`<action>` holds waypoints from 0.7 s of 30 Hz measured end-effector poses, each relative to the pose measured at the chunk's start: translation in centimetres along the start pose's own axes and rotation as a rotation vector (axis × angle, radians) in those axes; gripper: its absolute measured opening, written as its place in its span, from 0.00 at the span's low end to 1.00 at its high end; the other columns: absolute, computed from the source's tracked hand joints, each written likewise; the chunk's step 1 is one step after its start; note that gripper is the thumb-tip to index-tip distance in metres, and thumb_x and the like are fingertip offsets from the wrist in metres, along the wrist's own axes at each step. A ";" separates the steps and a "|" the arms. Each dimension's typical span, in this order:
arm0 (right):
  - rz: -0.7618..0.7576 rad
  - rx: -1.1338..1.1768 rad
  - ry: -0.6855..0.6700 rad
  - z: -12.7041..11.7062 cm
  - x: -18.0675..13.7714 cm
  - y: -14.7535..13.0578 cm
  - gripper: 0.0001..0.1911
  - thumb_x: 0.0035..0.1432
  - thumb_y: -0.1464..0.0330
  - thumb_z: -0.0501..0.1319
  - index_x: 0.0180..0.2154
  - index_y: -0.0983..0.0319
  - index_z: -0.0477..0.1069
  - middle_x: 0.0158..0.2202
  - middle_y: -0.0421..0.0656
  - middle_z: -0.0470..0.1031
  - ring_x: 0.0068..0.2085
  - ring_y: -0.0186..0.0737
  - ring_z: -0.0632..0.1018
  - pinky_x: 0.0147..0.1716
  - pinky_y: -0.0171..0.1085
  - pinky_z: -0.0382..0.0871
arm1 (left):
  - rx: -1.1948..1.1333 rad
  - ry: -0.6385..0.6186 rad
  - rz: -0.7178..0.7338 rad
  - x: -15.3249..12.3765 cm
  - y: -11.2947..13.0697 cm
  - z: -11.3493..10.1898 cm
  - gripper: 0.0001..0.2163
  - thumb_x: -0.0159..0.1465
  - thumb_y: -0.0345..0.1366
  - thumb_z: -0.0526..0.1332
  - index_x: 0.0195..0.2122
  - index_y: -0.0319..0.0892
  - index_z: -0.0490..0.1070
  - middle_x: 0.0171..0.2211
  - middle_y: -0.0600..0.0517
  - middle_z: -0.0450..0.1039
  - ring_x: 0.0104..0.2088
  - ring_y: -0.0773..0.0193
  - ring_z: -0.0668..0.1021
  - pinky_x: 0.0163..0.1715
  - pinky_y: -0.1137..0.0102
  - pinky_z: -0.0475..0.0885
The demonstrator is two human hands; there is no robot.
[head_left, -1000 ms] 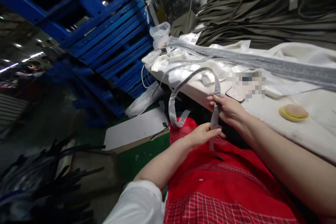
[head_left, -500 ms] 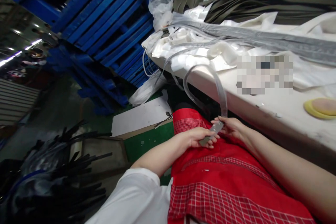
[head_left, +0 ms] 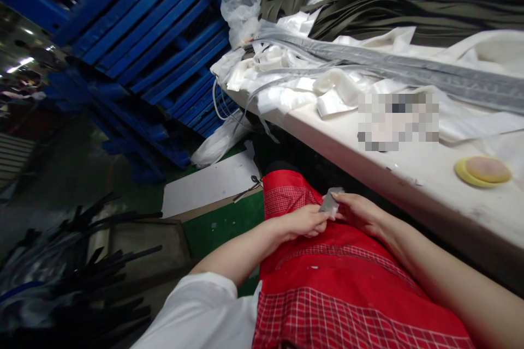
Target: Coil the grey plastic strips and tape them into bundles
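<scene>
Both my hands meet over the lap of a red apron (head_left: pixel 327 262). Between them is a small folded or wound piece of grey, shiny, translucent strip (head_left: pixel 329 203). My left hand (head_left: pixel 309 222) closes around its lower left side. At the other side, my right hand (head_left: pixel 357 210) pinches it between thumb and fingers. Some fingertips are hidden behind the strip and the other hand. Similar long grey strips (head_left: pixel 393 62) lie along the white table (head_left: pixel 327 139) to the right.
White sheeting (head_left: pixel 286 99) and a pile of dark olive strips (head_left: pixel 409 0) cover the table's far part. A yellow round object (head_left: pixel 483 170) sits near its edge. Blue pallets (head_left: pixel 164 27) stand ahead left. Black strips (head_left: pixel 114 251) stick out at lower left; white board (head_left: pixel 208 182) lies on the floor.
The long loop of grey strip that hung beyond my hands is no longer in view. A short, compact piece now shows between my fingers. The view has shifted slightly.
</scene>
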State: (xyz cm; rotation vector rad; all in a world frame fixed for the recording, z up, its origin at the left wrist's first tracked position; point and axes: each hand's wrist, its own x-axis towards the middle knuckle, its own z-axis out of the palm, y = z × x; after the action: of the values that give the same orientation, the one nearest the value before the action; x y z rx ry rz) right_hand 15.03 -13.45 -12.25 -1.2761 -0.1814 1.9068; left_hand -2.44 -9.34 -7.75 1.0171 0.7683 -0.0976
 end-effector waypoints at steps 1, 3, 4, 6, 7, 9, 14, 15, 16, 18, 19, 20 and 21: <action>-0.028 -0.032 -0.004 0.0 -0.2 0.1 0.10 0.61 0.65 0.62 0.30 0.65 0.73 0.24 0.43 0.76 0.24 0.31 0.75 0.24 0.28 0.71 | 0.023 0.023 0.014 -0.2 0.1 0.2 0.17 0.65 0.52 0.53 0.34 0.41 0.64 0.13 0.66 0.52 0.10 0.77 0.52 0.12 0.79 0.47; -0.091 -0.103 -0.004 0.0 -0.7 0.1 0.18 0.59 0.58 0.64 0.25 0.65 0.72 0.19 0.40 0.71 0.19 0.28 0.68 0.17 0.26 0.62 | 0.105 0.117 0.065 -0.4 0.1 0.5 0.24 0.66 0.56 0.47 0.26 0.41 0.63 0.11 0.63 0.53 0.09 0.76 0.55 0.11 0.78 0.49; -0.126 -0.138 -0.001 0.0 -0.8 0.1 0.22 0.57 0.54 0.64 0.22 0.65 0.70 0.17 0.38 0.68 0.17 0.27 0.65 0.15 0.26 0.58 | 0.147 0.179 0.093 -0.4 0.1 0.6 0.27 0.66 0.58 0.44 0.22 0.41 0.61 0.10 0.61 0.54 0.09 0.75 0.57 0.10 0.77 0.51; -0.191 -0.196 0.003 0.1 -1.2 -0.1 0.26 0.52 0.48 0.64 0.19 0.65 0.69 0.15 0.37 0.66 0.17 0.27 0.62 0.14 0.28 0.54 | 0.207 0.282 0.135 -0.4 0.1 0.8 0.29 0.66 0.59 0.39 0.21 0.41 0.61 0.10 0.59 0.57 0.08 0.73 0.60 0.09 0.77 0.52; -0.223 -0.224 0.004 0.2 -1.5 -0.2 0.27 0.50 0.47 0.65 0.19 0.64 0.68 0.16 0.38 0.66 0.17 0.28 0.62 0.15 0.29 0.54 | 0.221 0.311 0.146 -0.3 0.1 0.9 0.29 0.66 0.59 0.39 0.23 0.41 0.63 0.10 0.59 0.58 0.08 0.73 0.60 0.08 0.77 0.52; -0.299 -0.306 0.012 0.6 -1.9 -0.4 0.28 0.48 0.44 0.65 0.19 0.64 0.68 0.17 0.38 0.67 0.19 0.30 0.64 0.18 0.30 0.57 | 0.247 0.323 0.160 -0.2 0.1 0.9 0.28 0.66 0.58 0.39 0.29 0.40 0.66 0.11 0.60 0.60 0.07 0.73 0.60 0.08 0.78 0.53; -0.471 -0.575 0.043 1.7 -3.0 -0.8 0.33 0.48 0.38 0.58 0.19 0.62 0.68 0.17 0.38 0.65 0.21 0.32 0.63 0.23 0.34 0.57 | 0.315 0.317 0.171 0.0 0.3 0.7 0.29 0.68 0.56 0.39 0.30 0.39 0.68 0.10 0.60 0.58 0.07 0.72 0.60 0.08 0.78 0.54; -0.495 -0.616 0.057 1.8 -3.2 -0.7 0.33 0.49 0.38 0.57 0.19 0.62 0.68 0.16 0.38 0.64 0.20 0.32 0.62 0.22 0.34 0.56 | 0.319 0.321 0.161 0.0 0.3 0.7 0.30 0.68 0.57 0.38 0.29 0.39 0.68 0.09 0.60 0.57 0.07 0.72 0.60 0.08 0.77 0.53; -0.520 -0.651 0.076 1.9 -3.3 -0.6 0.33 0.49 0.38 0.56 0.18 0.61 0.68 0.15 0.37 0.63 0.20 0.32 0.61 0.22 0.34 0.54 | 0.312 0.325 0.150 0.0 0.4 0.8 0.31 0.67 0.57 0.37 0.27 0.39 0.68 0.08 0.60 0.56 0.07 0.72 0.59 0.08 0.77 0.53; -0.567 -0.704 0.125 1.9 -3.4 -0.4 0.33 0.51 0.38 0.55 0.18 0.61 0.67 0.15 0.37 0.62 0.19 0.32 0.60 0.22 0.34 0.53 | 0.277 0.337 0.136 0.1 0.5 1.0 0.33 0.67 0.59 0.35 0.25 0.39 0.67 0.08 0.60 0.55 0.06 0.72 0.57 0.08 0.77 0.53; -0.591 -0.725 0.143 1.8 -3.5 -0.2 0.33 0.52 0.38 0.54 0.18 0.61 0.67 0.15 0.37 0.62 0.20 0.32 0.60 0.22 0.35 0.53 | 0.261 0.346 0.130 0.0 0.6 1.1 0.34 0.66 0.60 0.34 0.24 0.39 0.67 0.08 0.60 0.54 0.06 0.72 0.57 0.08 0.76 0.52; -0.616 -0.746 0.151 1.8 -3.5 -0.1 0.33 0.53 0.38 0.53 0.18 0.61 0.66 0.15 0.38 0.62 0.20 0.33 0.61 0.22 0.35 0.53 | 0.255 0.356 0.120 0.0 0.6 1.2 0.34 0.66 0.60 0.34 0.22 0.40 0.66 0.07 0.59 0.53 0.06 0.72 0.57 0.08 0.76 0.52; -0.639 -0.770 0.152 1.8 -3.6 0.1 0.33 0.54 0.39 0.53 0.17 0.60 0.66 0.15 0.38 0.62 0.20 0.33 0.61 0.22 0.35 0.53 | 0.258 0.365 0.110 0.0 0.7 1.3 0.34 0.65 0.61 0.34 0.20 0.41 0.64 0.06 0.59 0.52 0.06 0.72 0.57 0.08 0.76 0.51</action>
State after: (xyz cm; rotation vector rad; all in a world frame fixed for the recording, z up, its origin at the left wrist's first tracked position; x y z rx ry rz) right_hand 14.08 -15.42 -8.91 -1.5793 -1.1781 1.1934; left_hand -1.47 -10.01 -6.85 1.3411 1.0470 0.0890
